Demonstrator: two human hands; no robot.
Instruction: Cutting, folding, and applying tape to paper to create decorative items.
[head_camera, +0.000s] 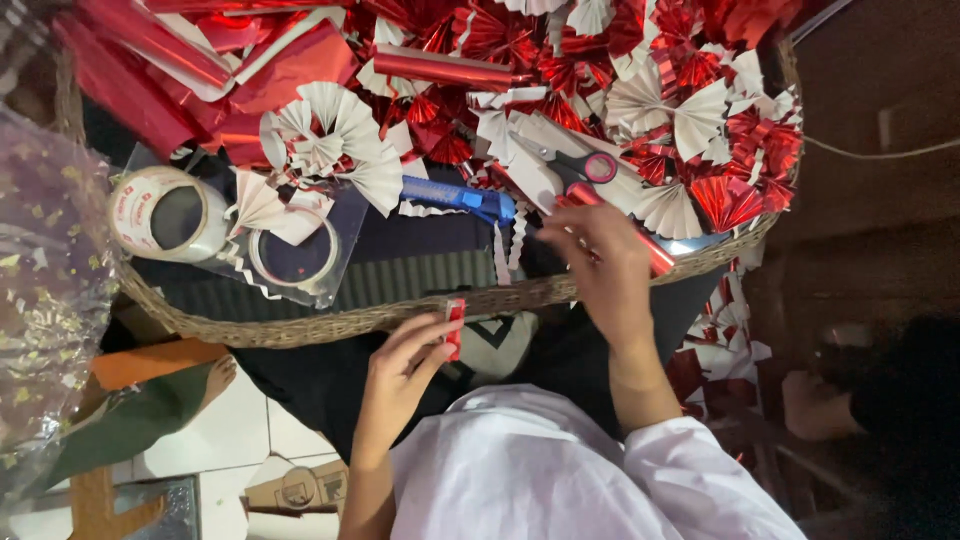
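At the far left a crinkled sheet of clear wrap with gold flecks (45, 290) hangs over the edge of the view. Just right of it, inside the woven tray (300, 325), a roll of tape (170, 213) lies flat on a clear plastic sheet, and a second, thinner tape ring (295, 262) lies just beside it. Above them are rolled and crumpled strips of red foil (150, 60) and a cluster of white folded paper fans (335, 135).

Lower down, in front of the tray's rim, the left hand (400, 375) is curled closed, thumb and fingers pinching a small folded piece of red foil (455, 325) that stands upright and just touches the rim.

Further right, a blue utility knife (455, 197) lies in the tray, pointing toward the middle. Beside it, red-handled scissors (585, 168) rest on white paper.

The right hand (600, 265) reaches over the rim into the tray, its fingers bent and loosely closed on a red foil stick (655, 255) that runs diagonally from the scissors down to the rim; thin white paper strips hang near the fingertips. Whether it grips firmly, I cannot tell.

To the right and above, red and white fans (700, 130) are heaped across the tray.
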